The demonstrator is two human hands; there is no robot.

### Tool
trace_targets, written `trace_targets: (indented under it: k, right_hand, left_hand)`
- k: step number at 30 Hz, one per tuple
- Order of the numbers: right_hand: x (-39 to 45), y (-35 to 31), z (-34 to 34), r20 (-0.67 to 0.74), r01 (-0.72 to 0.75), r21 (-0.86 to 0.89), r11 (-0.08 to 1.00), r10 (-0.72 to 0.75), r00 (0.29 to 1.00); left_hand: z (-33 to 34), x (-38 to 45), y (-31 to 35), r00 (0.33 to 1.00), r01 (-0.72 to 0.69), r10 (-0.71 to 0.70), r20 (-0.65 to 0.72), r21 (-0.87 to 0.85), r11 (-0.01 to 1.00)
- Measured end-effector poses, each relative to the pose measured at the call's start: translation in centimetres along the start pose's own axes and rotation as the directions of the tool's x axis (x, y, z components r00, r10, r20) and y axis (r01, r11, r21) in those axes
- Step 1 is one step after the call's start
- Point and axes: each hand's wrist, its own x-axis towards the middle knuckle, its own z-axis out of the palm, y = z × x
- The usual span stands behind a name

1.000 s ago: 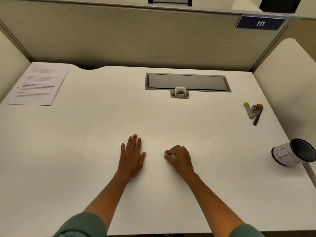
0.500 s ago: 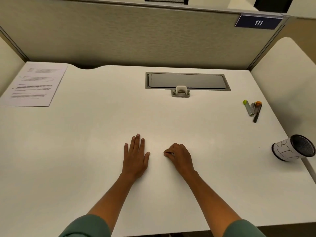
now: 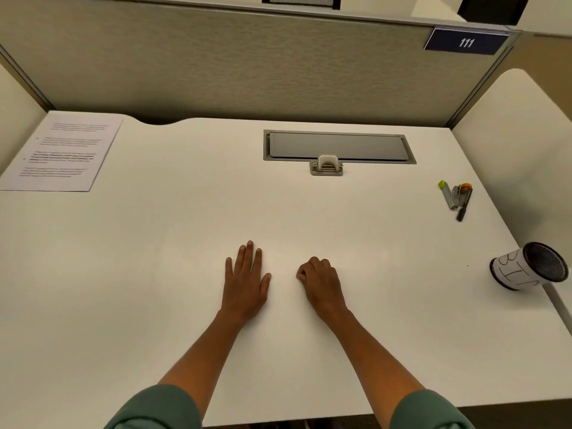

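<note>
Desk (image 3: 154, 274) x1, L hand (image 3: 246, 286), R hand (image 3: 322, 284), ~3 pens (image 3: 456, 198)

A: What do you count on the table (image 3: 185, 227)?
B: One printed sheet (image 3: 58, 151), one mesh cup (image 3: 515, 270).
A: And the pens (image 3: 457, 198)?
B: One small bunch; three at least, I'd say, but they lie too close together for a sure count.
A: Anything built in?
B: One grey hatch (image 3: 337, 147) with one latch (image 3: 327, 165). One number sign (image 3: 465, 42). Just the one table, too.

White desk (image 3: 154, 274), printed sheet (image 3: 62, 151) far left, markers (image 3: 457, 198) right, mesh cup (image 3: 526, 269) on its side
</note>
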Motion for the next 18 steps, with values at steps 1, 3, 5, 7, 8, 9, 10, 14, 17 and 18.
trace_targets:
  k: [1,3,5,7,8,9,10,14,17,18]
  right_hand:
    - [0.1,0.1,0.1,0.007,-0.024,0.023,0.999,0.024,1.000]
    - [0.2,0.3,0.1,-0.006,-0.131,0.225,0.965,0.136,0.991]
    - [0.1,0.4,-0.5,-0.033,-0.241,0.515,0.822,0.301,0.953]
    - [0.1,0.8,-1.4,-0.061,-0.280,0.661,0.697,0.421,0.905]
    - [0.2,1.2,-1.8,-0.071,-0.290,0.696,0.657,0.465,0.882]
    - [0.2,1.8,-2.3,-0.077,-0.302,0.725,0.619,0.508,0.858]
    - [0.1,2.5,-2.6,-0.075,-0.318,0.753,0.576,0.555,0.829]
    - [-0.6,5.9,-3.8,-0.048,-0.375,0.829,0.415,0.720,0.692]
    - [-1.6,8.3,-5.1,-0.047,-0.370,0.863,0.343,0.784,0.619]
    - [-1.8,8.9,-5.6,-0.051,-0.362,0.873,0.327,0.799,0.599]
  left_hand:
    - [-0.1,0.0,0.0,1.000,-0.002,0.002,-0.003,-0.008,1.000]
    - [-0.2,0.0,0.0,1.000,-0.007,0.006,-0.008,-0.027,1.000]
    - [-0.2,0.0,0.1,1.000,-0.002,0.001,-0.003,-0.025,1.000]
    - [-0.2,0.0,0.1,1.000,-0.004,0.004,-0.003,-0.011,1.000]
    - [-0.2,0.1,0.2,1.000,-0.009,0.009,-0.006,-0.003,1.000]
    - [-0.3,0.2,0.3,1.000,-0.016,0.016,-0.008,0.001,1.000]
    - [-0.4,0.3,0.4,1.000,-0.022,0.022,-0.010,0.003,1.000]
    - [-1.1,1.4,1.6,0.999,-0.052,0.052,-0.015,0.003,0.999]
    - [-1.4,2.5,3.3,0.994,-0.105,0.105,-0.019,0.003,0.995]
    - [-1.4,2.9,3.9,0.993,-0.119,0.119,-0.017,0.002,0.993]
